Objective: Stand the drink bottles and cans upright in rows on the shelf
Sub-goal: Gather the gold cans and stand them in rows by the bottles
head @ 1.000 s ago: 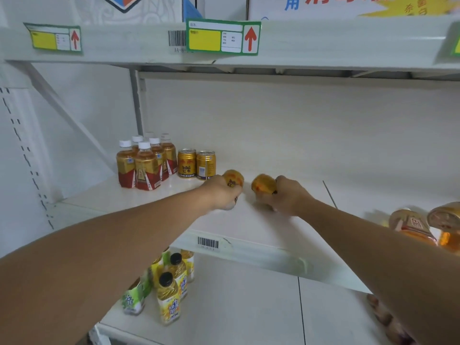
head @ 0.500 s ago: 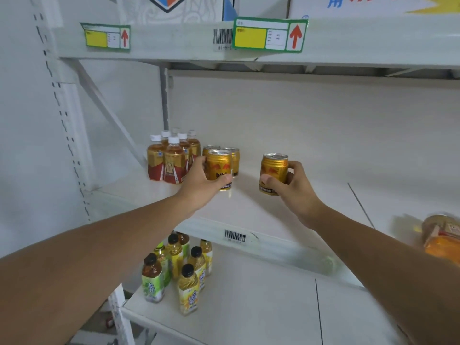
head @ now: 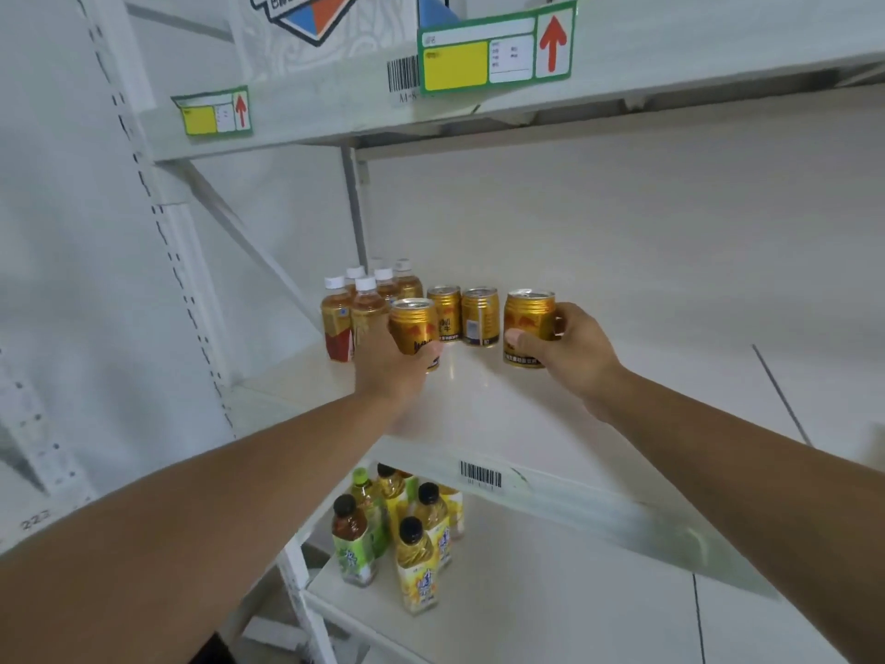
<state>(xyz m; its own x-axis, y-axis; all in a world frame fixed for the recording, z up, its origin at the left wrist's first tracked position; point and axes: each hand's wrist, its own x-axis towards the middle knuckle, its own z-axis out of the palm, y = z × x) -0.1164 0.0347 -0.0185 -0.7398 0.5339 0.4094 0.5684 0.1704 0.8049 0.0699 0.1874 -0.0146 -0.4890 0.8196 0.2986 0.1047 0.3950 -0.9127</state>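
My left hand (head: 390, 364) grips an upright gold can (head: 413, 325) in front of two standing gold cans (head: 462, 316) on the white shelf (head: 503, 404). My right hand (head: 572, 349) holds another upright gold can (head: 528, 323), set just right of those two, its base at the shelf surface. Several amber bottles (head: 364, 299) with white caps stand in rows at the shelf's back left; my left hand hides part of the front one.
Several yellow and green bottles (head: 402, 529) with dark caps stand on the lower shelf (head: 550, 591). An upper shelf (head: 670, 55) with yellow labels and red arrows hangs overhead. A white perforated upright (head: 167, 242) and diagonal brace stand at left.
Both cans went from lying tilted in my hands to upright, then moved back and left toward the two standing cans. The camera view shifted left and closer.
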